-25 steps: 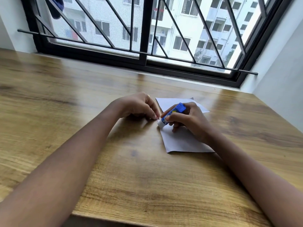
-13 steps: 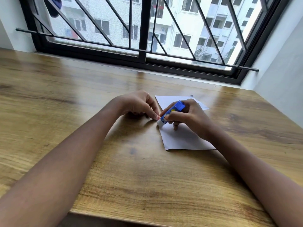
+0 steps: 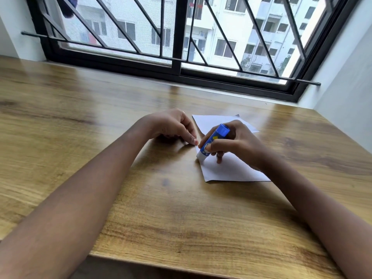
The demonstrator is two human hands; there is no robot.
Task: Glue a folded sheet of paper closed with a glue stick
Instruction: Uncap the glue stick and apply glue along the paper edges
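A white folded sheet of paper (image 3: 231, 168) lies flat on the wooden table (image 3: 100, 117), right of centre. My right hand (image 3: 235, 143) grips a blue glue stick (image 3: 213, 140), tilted, its white tip pressed down on the sheet's left edge. My left hand (image 3: 173, 125) rests just left of the paper with fingers curled, a fingertip pinning the sheet's left edge beside the glue tip. The middle of the sheet is hidden under my right hand.
A black-framed window with diagonal bars (image 3: 181, 57) runs along the table's far side. A white wall (image 3: 352, 87) closes off the right side. The table's near edge (image 3: 201, 264) lies under my forearms.
The glue stick's tip has slid a little toward me along the paper's left edge, with my right hand. My left hand stays pinning the edge.
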